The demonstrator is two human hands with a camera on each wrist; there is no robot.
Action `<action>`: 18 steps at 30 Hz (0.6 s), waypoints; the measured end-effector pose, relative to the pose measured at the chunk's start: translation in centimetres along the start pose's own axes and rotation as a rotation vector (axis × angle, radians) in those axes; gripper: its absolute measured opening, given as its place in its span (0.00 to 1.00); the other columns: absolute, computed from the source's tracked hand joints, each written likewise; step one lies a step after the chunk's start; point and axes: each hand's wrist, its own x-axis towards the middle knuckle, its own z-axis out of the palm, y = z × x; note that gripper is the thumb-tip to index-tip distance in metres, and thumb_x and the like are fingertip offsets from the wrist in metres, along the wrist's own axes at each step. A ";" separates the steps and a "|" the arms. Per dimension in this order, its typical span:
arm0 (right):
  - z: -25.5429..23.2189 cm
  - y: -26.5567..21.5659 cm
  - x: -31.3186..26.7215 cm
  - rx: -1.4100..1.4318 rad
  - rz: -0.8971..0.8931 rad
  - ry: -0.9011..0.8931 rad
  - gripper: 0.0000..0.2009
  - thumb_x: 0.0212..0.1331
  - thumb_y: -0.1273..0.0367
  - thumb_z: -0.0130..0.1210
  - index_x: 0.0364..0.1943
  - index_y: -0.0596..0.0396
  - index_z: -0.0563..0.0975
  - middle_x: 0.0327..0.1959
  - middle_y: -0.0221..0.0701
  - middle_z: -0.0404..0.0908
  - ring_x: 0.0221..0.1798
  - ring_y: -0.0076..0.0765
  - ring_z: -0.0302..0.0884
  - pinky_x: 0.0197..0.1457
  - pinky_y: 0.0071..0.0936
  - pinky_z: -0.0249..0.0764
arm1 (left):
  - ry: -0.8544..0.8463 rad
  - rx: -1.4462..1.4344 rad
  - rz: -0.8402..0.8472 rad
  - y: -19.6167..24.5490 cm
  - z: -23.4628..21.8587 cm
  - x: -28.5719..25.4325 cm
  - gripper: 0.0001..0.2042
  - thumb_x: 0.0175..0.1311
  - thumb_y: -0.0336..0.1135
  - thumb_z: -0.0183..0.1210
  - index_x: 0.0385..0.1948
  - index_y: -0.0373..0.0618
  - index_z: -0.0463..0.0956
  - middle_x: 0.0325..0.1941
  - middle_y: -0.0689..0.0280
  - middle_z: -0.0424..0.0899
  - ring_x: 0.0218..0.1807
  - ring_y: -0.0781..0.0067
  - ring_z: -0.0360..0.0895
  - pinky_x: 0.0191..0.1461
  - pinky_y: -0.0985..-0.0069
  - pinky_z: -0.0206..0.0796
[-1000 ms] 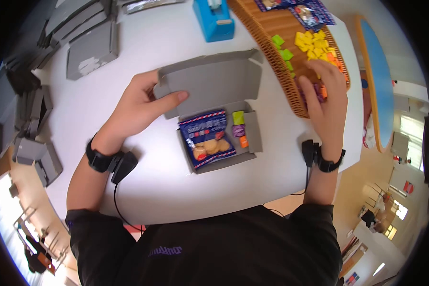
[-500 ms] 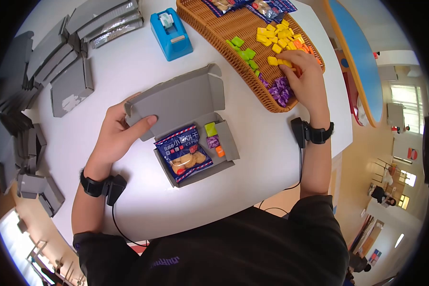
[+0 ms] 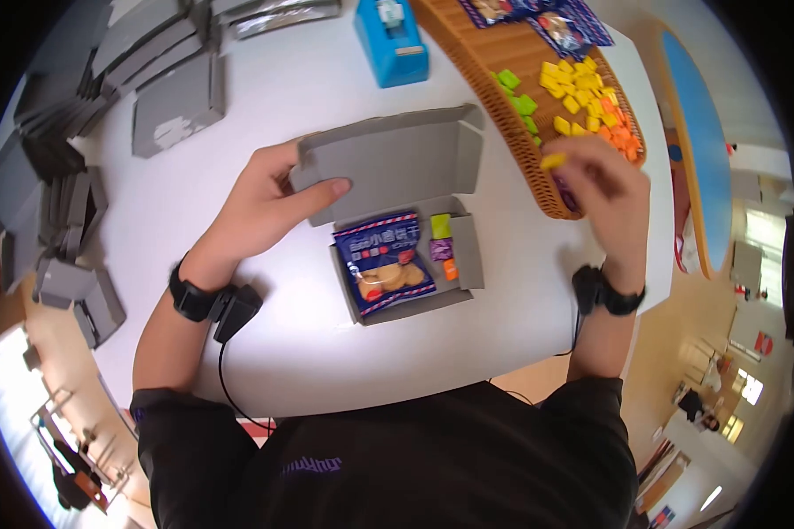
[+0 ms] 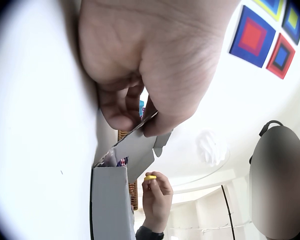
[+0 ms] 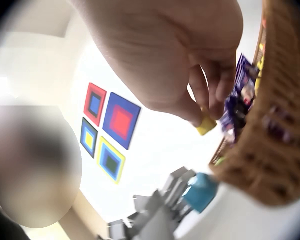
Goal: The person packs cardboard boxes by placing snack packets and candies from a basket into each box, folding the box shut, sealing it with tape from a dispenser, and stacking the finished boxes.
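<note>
A grey cardboard box lies with its lid raised. My left hand grips the lid's left edge between thumb and fingers. Inside are a blue biscuit packet and, to its right, a column of green candy, purple candy and orange candy. My right hand is over the near end of the wicker basket, pinching a yellow candy. The right wrist view shows that candy between the fingertips, beside the basket wall.
The basket holds yellow candies, orange candies, green candies, purple candies and biscuit packets. A blue tape dispenser stands behind the box. Several grey boxes are stacked at the left.
My right hand reached into the basket's yellow candies, picked one up and drew it back toward the basket's near-left rim. My left hand keeps its grip on the lid. The head view has shifted.
</note>
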 end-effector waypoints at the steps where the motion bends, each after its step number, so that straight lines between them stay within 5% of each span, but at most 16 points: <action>1: 1.0 -1.2 -0.5 0.047 -0.045 -0.122 0.14 0.63 0.82 0.64 0.51 0.55 0.89 0.43 0.31 0.90 0.39 0.27 0.85 0.44 0.26 0.79 | 0.018 0.001 -0.008 0.0 0.1 0.0 0.13 0.73 0.30 0.68 0.56 0.38 0.86 0.42 0.72 0.89 0.37 0.88 0.79 0.39 0.82 0.72; 4: 4.3 -4.0 -2.0 0.053 -0.123 -0.365 0.15 0.62 0.81 0.67 0.52 0.52 0.88 0.43 0.32 0.90 0.38 0.31 0.86 0.41 0.29 0.79 | 0.011 -0.019 0.046 -0.2 0.1 0.1 0.11 0.73 0.31 0.68 0.53 0.38 0.87 0.40 0.73 0.88 0.35 0.88 0.77 0.37 0.83 0.70; 6: 6.1 -5.1 -3.0 0.019 0.016 -0.493 0.12 0.60 0.78 0.70 0.47 0.52 0.88 0.40 0.31 0.89 0.37 0.37 0.86 0.40 0.31 0.79 | -0.018 -0.014 0.030 -0.3 0.0 0.2 0.10 0.74 0.32 0.68 0.51 0.39 0.88 0.39 0.73 0.88 0.34 0.88 0.77 0.36 0.83 0.69; 10: 7.1 -3.7 -3.3 -0.155 -0.094 -0.473 0.09 0.58 0.75 0.72 0.42 0.51 0.87 0.39 0.30 0.87 0.38 0.40 0.85 0.40 0.32 0.80 | -0.007 0.000 0.013 -0.3 0.0 0.1 0.10 0.74 0.32 0.68 0.50 0.39 0.88 0.38 0.73 0.88 0.34 0.88 0.76 0.36 0.83 0.68; 12: 7.3 -3.1 -2.7 -0.228 -0.319 -0.309 0.09 0.56 0.75 0.72 0.39 0.52 0.86 0.42 0.29 0.85 0.41 0.40 0.85 0.42 0.34 0.81 | 0.002 -0.005 0.033 -0.1 0.1 0.1 0.10 0.74 0.32 0.68 0.51 0.39 0.88 0.37 0.74 0.88 0.34 0.88 0.76 0.36 0.83 0.68; 18: 7.0 -3.3 -3.0 -0.148 -0.171 -0.396 0.11 0.55 0.78 0.73 0.43 0.53 0.89 0.48 0.30 0.83 0.41 0.36 0.84 0.43 0.30 0.80 | 0.003 -0.017 0.051 -0.4 0.2 0.2 0.09 0.74 0.31 0.68 0.50 0.39 0.88 0.37 0.74 0.88 0.34 0.88 0.76 0.36 0.83 0.68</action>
